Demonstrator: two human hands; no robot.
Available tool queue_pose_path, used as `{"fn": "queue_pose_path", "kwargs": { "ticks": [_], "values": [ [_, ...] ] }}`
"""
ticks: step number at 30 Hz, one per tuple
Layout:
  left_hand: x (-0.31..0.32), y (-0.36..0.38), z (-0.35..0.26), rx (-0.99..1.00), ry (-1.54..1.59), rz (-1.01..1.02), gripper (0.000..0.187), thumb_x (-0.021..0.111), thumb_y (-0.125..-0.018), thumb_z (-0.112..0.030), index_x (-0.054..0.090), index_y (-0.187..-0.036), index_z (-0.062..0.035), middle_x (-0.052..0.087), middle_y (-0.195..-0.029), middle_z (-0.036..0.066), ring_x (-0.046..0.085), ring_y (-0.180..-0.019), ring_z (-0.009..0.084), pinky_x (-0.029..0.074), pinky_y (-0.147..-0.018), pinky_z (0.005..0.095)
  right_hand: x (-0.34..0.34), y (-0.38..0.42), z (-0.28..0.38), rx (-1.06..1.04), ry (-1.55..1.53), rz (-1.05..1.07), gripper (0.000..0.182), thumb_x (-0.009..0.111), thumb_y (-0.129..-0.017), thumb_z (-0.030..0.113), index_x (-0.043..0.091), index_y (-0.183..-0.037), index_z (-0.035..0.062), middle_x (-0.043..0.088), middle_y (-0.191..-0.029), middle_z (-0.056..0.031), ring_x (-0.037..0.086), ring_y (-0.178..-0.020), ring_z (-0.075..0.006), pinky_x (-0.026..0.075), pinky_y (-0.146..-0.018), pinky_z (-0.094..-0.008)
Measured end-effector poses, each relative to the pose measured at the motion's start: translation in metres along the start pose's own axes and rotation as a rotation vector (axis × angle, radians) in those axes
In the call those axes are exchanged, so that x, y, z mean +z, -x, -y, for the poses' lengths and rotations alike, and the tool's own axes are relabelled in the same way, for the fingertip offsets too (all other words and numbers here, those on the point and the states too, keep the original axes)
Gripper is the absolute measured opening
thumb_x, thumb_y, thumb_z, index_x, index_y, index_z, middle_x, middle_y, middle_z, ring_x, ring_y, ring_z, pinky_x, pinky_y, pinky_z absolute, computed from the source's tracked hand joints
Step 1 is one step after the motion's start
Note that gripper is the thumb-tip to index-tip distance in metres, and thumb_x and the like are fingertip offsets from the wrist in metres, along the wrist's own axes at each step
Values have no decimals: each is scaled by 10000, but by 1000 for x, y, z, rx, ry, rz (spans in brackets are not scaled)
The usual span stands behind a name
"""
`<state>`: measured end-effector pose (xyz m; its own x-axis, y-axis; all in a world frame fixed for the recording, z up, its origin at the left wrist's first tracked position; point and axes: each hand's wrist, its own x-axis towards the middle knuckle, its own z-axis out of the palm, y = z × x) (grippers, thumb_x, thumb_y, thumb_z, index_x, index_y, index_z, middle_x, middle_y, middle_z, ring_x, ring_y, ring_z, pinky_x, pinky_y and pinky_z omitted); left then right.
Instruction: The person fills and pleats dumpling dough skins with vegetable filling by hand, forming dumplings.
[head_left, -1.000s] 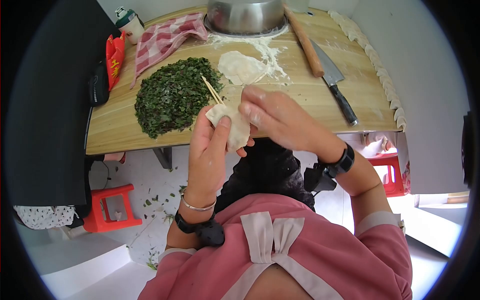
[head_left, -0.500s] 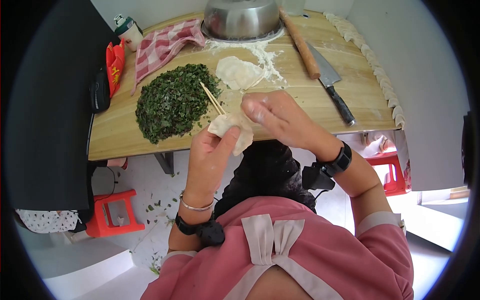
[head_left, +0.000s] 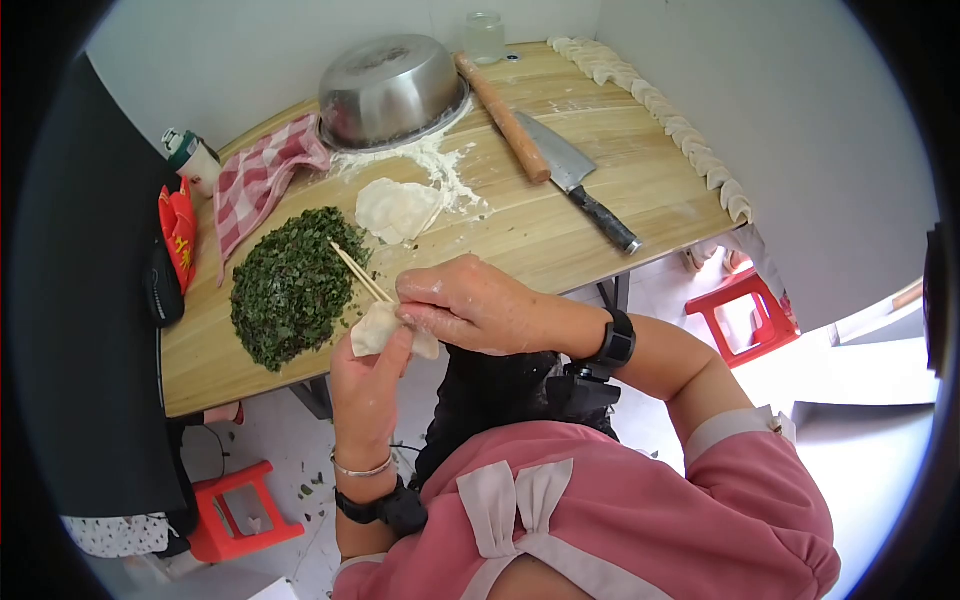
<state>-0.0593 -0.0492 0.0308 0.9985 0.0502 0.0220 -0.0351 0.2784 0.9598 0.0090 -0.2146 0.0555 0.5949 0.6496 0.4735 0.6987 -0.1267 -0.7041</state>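
A pale, folded dumpling [head_left: 372, 333] is held up in front of the table edge. My left hand [head_left: 366, 390] is closed around it from below, thumb pressed on the dough. Flour-dusted, my right hand [head_left: 475, 305] pinches the dumpling's upper right edge with thumb and fingers. Just beyond the dumpling, a pair of chopsticks [head_left: 357, 266] slants from beside the heap of chopped green leaves [head_left: 292, 285]; their near ends are hidden behind my hands. Flat dough wrappers [head_left: 398, 209] lie to the right of the heap, overlapping.
An upturned metal bowl [head_left: 390, 95] stands at the back amid scattered flour. A rolling pin [head_left: 505, 120] rests against a cleaver [head_left: 555, 150]. Dumplings [head_left: 668, 112] line the right edge. A checked cloth [head_left: 265, 175] and a bottle [head_left: 195, 165] are at the left; a glass jar [head_left: 485, 40] is behind.
My right hand has come down onto the dumpling's edge, and the dough looks more folded. My view has turned, so the tabletop appears lower and farther left.
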Motion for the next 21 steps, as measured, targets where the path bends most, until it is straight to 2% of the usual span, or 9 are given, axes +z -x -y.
{"fn": "queue_pose_path", "kwargs": {
  "ticks": [2, 3, 6, 9, 10, 11, 13, 17, 21],
  "values": [
    [-4, 0, -1, -22, 0, 11, 157, 579, -914, -76, 583, -1062, -26, 619, -874, 4, 532, -654, 51, 376, -516, 191, -5, -2, 5, 48, -66, 44, 343, 493, -960, 282, 496, -766, -1, 456, -639, -178, 451, -585, -357, 403, -568, -387],
    [-3, 0, -2, -48, 3, 9, 158, 565, -919, -70, 580, -1070, -23, 618, -885, 4, 521, -645, 40, 354, -503, 180, -6, -2, 2, 45, -66, 45, 343, 493, -960, 282, 496, -766, -1, 456, -639, -178, 451, -585, -357, 403, -568, -387],
    [7, 0, -8, -47, 91, -99, 136, 614, -901, -92, 595, -1023, -33, 610, -795, -6, 502, -590, 37, 357, -487, 187, -4, -1, -8, 151, -224, 57, 537, 283, -1009, 445, 459, -751, 8, 378, -617, -152, 394, -565, -254, 379, -566, -384],
    [2, -1, -5, -21, 65, -76, 129, 571, -925, -95, 593, -1031, -27, 615, -812, -9, 504, -601, 33, 337, -485, 179, -3, -1, 0, 146, -189, 80, 479, 289, -1011, 399, 448, -778, 13, 370, -640, -148, 398, -590, -278, 378, -583, -381],
    [0, -1, -6, -24, 66, -48, 136, 571, -929, -111, 589, -1037, -30, 615, -807, -7, 512, -605, 37, 351, -485, 181, -1, -1, -4, 89, -123, 90, 373, 352, -997, 314, 448, -797, 15, 372, -668, -147, 401, -611, -294, 374, -592, -379],
    [0, -1, -6, -21, 63, -65, 136, 571, -929, -111, 589, -1037, -30, 615, -807, -7, 512, -605, 37, 351, -485, 181, 1, -2, -3, 81, -133, 102, 373, 352, -997, 314, 448, -797, 15, 372, -668, -147, 401, -611, -294, 374, -592, -379],
    [1, -1, -6, -16, 120, -40, 145, 611, -914, -131, 595, -1022, -36, 614, -790, -3, 514, -606, 32, 378, -498, 174, 2, -4, 2, 97, 13, 54, 266, 453, -942, 231, 521, -843, -6, 540, -735, -208, 524, -701, -408, 415, -647, -445],
    [-3, 0, -7, -33, 80, -21, 157, 618, -912, -152, 604, -1021, -40, 618, -790, -4, 519, -614, 29, 389, -504, 172, 1, -6, 5, 66, 13, 64, 222, 501, -915, 187, 519, -828, -16, 540, -738, -199, 515, -690, -403, 420, -639, -428],
    [-3, 1, -9, -24, 47, -37, 158, 619, -911, -155, 607, -1017, -38, 623, -781, 2, 521, -610, 31, 384, -501, 169, -4, -9, 8, 177, -201, 102, 329, 449, -955, 264, 516, -786, -10, 509, -699, -181, 495, -658, -380, 418, -629, -407]
  ]
}}
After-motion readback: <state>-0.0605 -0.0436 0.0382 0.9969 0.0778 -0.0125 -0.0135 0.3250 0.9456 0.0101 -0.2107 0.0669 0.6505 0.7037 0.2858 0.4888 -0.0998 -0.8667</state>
